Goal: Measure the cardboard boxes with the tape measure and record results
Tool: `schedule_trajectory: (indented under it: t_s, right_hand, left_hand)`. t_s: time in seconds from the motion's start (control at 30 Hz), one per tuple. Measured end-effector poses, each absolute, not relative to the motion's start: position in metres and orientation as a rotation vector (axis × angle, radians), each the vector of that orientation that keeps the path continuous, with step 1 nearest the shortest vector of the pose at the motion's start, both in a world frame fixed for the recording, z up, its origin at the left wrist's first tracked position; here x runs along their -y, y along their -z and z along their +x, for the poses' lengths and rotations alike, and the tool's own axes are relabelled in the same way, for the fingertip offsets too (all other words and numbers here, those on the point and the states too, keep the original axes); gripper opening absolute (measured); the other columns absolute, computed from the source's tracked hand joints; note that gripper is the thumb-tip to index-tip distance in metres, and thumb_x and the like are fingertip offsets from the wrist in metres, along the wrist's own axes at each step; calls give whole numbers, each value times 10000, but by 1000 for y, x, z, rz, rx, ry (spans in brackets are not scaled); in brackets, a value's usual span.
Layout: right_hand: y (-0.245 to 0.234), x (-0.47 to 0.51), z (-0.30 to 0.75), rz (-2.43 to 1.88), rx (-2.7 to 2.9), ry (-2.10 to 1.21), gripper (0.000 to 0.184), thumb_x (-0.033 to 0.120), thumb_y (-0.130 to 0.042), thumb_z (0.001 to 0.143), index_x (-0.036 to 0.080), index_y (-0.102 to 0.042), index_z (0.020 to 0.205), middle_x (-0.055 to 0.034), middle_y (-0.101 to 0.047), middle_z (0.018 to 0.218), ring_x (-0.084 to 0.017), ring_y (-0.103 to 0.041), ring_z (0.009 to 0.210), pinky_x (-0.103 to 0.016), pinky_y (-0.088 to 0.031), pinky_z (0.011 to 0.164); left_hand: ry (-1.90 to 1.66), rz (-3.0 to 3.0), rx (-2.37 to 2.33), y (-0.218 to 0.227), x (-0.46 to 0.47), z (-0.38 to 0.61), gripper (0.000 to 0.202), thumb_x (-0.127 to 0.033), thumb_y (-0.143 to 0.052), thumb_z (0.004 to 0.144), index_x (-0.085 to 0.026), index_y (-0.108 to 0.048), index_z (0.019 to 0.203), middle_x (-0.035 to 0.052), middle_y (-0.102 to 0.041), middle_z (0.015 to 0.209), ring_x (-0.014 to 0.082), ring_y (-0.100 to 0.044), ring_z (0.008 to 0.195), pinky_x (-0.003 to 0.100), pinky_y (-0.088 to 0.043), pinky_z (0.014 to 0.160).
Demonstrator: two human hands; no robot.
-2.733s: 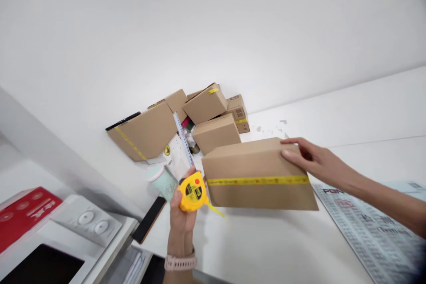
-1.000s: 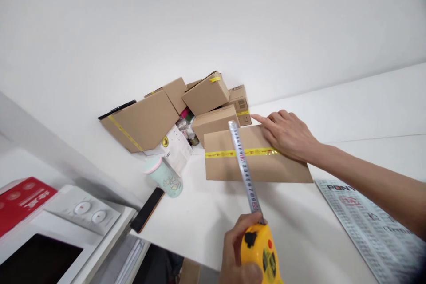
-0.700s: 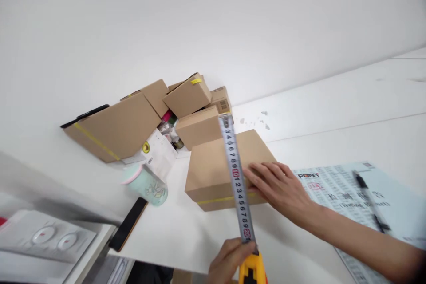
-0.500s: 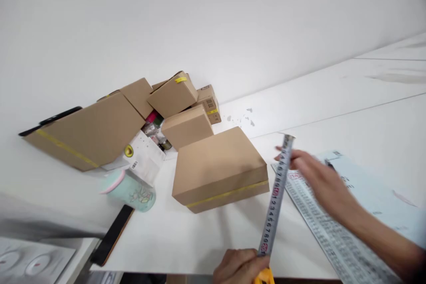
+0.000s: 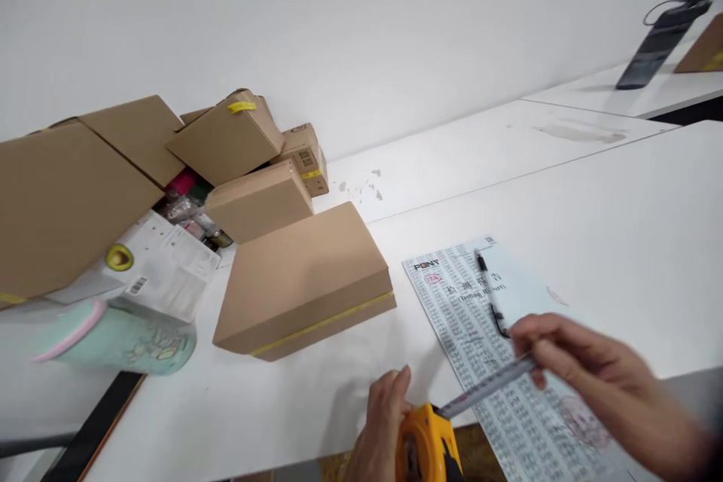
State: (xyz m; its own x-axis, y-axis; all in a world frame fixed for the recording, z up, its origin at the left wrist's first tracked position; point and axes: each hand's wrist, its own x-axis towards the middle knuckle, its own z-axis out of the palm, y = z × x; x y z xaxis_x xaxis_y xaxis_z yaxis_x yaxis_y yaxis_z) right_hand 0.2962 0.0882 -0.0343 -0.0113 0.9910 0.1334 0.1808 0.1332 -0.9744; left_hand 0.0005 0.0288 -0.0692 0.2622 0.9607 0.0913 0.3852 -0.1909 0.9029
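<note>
Tape measure (image 5: pixel 421 448), one, yellow-cased, by the near edge of the white table (image 5: pixel 226 422); blade (image 5: pixel 486 389) partly drawn out, slanting over a printed report (image 5: pixel 455 320); left hand (image 5: pixel 381 422), curled around the case; right hand (image 5: pixel 593 369), fingers pinched on the blade's free end, above the report; pen (image 5: pixel 490 294), lying on the report; carton (image 5: pixel 305 279), yellow-taped, resting left of the report; further cartons (image 5: pixel 265 203), grouped behind it; mint tumbler (image 5: pixel 141 339), pink-banded, at far left.
</note>
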Motion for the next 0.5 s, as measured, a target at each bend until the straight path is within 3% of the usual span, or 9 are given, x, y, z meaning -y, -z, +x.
schedule_trajectory:
  t_s: [0.13, 0.23, 0.27, 0.37, 0.5]
  right_hand:
    - [31, -85, 263, -1102, 1745, -970, 176, 371, -576, 979, 362, -738, 1046, -24, -742, 846, -214, -716, 727, -353, -610, 599]
    - [37, -115, 285, -1156, 1932, -498, 279, 241, -471, 1029, 304, -696, 1183, -58, -760, 961, -207, -726, 809, -352, -605, 669]
    - [41, -130, 300, -1230, 1993, -277, 298, 202, -459, 1025, 271, -682, 1210, -76, -754, 962, -205, -712, 776, -341, -583, 630]
    - [53, -178, 342, -1399, 2297, 320, 445, 23, -366, 962, 199, -641, 1265, -95, -724, 905, -225, -655, 758, -318, -482, 559]
    - [63, -219, 362, -1134, 2668, 716, 484, -49, -434, 886, 212, -618, 1250, -57, -707, 887, -214, -611, 804, -319, -457, 652]
  left_hand:
    - [-795, 1770, -1164, 63, -41, 10, 913, -520, -761, 821, -329, -314, 1594, 191, -468, 1504, 384, -622, 1184, 497, -571, 900]
    - [-707, 1929, -1232, 53, -52, 16, 1132, -335, -864, 717, -367, -181, 1619, 168, -416, 1552, 422, -543, 1296, 566, -536, 987]
    - [-674, 2002, -1268, 49, -56, 18, 1162, -253, -846, 717, -381, -129, 1623, 156, -392, 1573, 419, -511, 1337, 573, -522, 1014]
    - [-583, 2250, -1374, 36, -72, 27, 1106, -75, -698, 754, -371, -83, 1625, 145, -356, 1597, 391, -457, 1397, 548, -519, 1040]
    - [-532, 2550, -1507, 33, -100, 48, 949, -8, -618, 743, -270, -255, 1580, 182, -461, 1490, 389, -573, 1240, 569, -545, 973]
